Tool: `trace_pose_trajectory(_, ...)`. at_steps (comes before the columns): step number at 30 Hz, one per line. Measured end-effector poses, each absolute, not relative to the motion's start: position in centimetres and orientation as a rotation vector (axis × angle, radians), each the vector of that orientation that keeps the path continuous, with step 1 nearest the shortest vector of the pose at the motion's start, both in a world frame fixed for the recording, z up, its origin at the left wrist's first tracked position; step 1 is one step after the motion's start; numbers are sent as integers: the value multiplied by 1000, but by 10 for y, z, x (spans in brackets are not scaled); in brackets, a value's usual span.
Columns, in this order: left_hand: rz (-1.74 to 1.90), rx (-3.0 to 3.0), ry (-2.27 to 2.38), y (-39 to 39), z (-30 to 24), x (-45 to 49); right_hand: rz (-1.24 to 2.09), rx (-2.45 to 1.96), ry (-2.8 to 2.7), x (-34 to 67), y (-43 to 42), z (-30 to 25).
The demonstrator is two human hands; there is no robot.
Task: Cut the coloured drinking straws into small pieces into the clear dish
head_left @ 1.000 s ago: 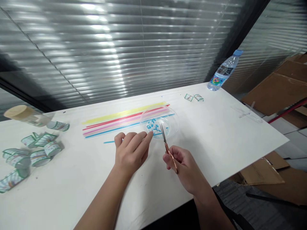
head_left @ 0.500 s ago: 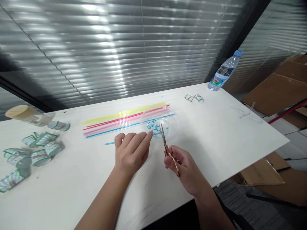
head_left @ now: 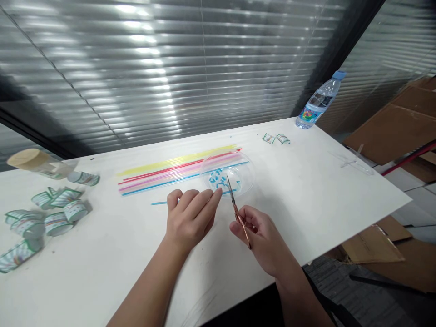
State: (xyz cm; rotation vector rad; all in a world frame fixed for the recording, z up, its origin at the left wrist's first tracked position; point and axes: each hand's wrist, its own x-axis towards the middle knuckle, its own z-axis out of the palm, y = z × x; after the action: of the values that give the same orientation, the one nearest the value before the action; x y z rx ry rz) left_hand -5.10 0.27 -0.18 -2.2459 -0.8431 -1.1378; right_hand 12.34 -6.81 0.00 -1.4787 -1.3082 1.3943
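Observation:
My left hand (head_left: 191,218) pinches a thin blue straw (head_left: 158,203) that lies on the white table (head_left: 102,254); its free end sticks out to the left of my fingers. My right hand (head_left: 262,236) grips copper-coloured scissors (head_left: 236,209), their blades pointing up and away at the straw's right end, just past my left fingertips. Right behind the blades sits a clear plastic dish (head_left: 247,170) holding several short blue straw pieces (head_left: 218,178).
Long yellow, red, pink and blue straws (head_left: 163,175) lie in a row behind my hands. Several rolled paper labels (head_left: 51,213) and a jar (head_left: 37,164) sit at the far left. A water bottle (head_left: 318,102) stands at the back right; cardboard (head_left: 391,127) lies beyond the table's right edge.
My left hand slid a little to the right with the blue straw, toward the scissors. The scissors shifted slightly toward the dish.

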Motion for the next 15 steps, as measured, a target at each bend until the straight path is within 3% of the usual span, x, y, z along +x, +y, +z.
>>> trace_pose_trajectory(15, -1132, -2267, -841, 3, -3, -52, 1393, -1476, -1301, 123, -67, 1)
